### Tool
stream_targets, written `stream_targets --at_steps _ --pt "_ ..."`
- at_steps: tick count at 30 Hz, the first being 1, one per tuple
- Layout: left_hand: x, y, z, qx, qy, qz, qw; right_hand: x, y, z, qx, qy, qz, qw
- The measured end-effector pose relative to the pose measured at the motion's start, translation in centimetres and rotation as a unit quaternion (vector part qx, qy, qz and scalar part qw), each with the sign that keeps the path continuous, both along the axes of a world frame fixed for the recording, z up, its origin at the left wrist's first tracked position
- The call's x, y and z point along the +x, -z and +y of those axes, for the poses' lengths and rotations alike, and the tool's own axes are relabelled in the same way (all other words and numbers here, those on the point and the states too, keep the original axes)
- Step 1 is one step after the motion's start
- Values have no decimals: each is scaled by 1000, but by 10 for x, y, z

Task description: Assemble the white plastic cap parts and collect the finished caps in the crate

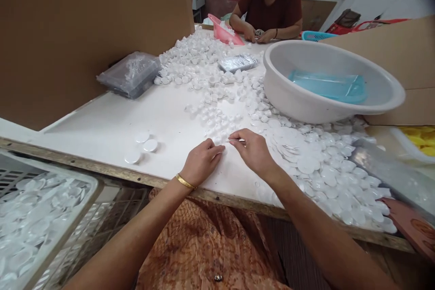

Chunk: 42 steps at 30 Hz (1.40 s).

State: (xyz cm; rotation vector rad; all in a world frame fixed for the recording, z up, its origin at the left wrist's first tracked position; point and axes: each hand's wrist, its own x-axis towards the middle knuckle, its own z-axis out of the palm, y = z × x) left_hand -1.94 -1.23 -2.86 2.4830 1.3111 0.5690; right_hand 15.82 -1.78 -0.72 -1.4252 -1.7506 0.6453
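Note:
My right hand [254, 153] pinches a thin white disc [233, 140], seen edge-on, between thumb and fingers just above the tabletop. Close on its left, my left hand [202, 159], with a gold bangle at the wrist, rests low over the table. Its fingers are curled together, and whatever they may hold is hidden. Just beyond both hands lie small white round caps [217, 120]. Right of my right hand, flat white discs [288, 142] lie in an overlapping pile. A few separate white round pieces [150, 145] are to the left of my left hand.
A wide pale basin [326, 108] holding a blue tray [328, 87] stands at the right. Plastic-wrapped packs [131, 74] lie farther back. White pieces fill a crate [91, 190] at lower left. Cardboard [95, 31] rises on the left; a person [272, 11] sits opposite, beside a pink scoop [224, 34].

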Motion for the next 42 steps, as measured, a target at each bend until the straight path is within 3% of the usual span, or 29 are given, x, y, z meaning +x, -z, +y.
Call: stream_targets --at_steps 4,7,9,12,14,16,19,22,27,30,34,39,42 --pt "-4 -5 1 -37 -7 -39 999 -9 19 -5 51 -18 33 998" --pt "-8 -18 7 -167 -92 -141 971 -11 17 -10 71 -30 45 996" --pt "-7 -26 10 -293 -148 -203 923 -15 13 -12 80 -42 58 994" --pt "2 -29 9 -433 -166 -321 826 -19 11 -13 82 -72 75 991" --pt "8 -25 5 -460 -183 -390 776 -20 14 -14 51 -65 97 992" --pt "14 -20 2 -461 -208 -414 757 -18 19 -13 -5 -39 113 993" --pt "19 -14 -1 -453 -221 -394 769 -15 25 -12 -72 -6 70 995" --pt "21 -11 2 -441 -221 -324 807 -15 27 -9 -129 12 13 991" --pt "21 -11 8 -441 -203 -246 839 -19 27 -7 -306 7 161 938" --pt "21 -15 7 -426 -184 -194 865 -21 27 -6 -333 8 191 923" --pt "20 -19 5 -338 -171 -120 918 -20 28 -5 -332 -14 198 922" --pt "13 -18 12 -398 -201 -130 885 -18 30 2 -358 -47 217 907" --pt "9 -19 15 -404 -205 -127 882 -17 29 6 -372 -63 225 898"
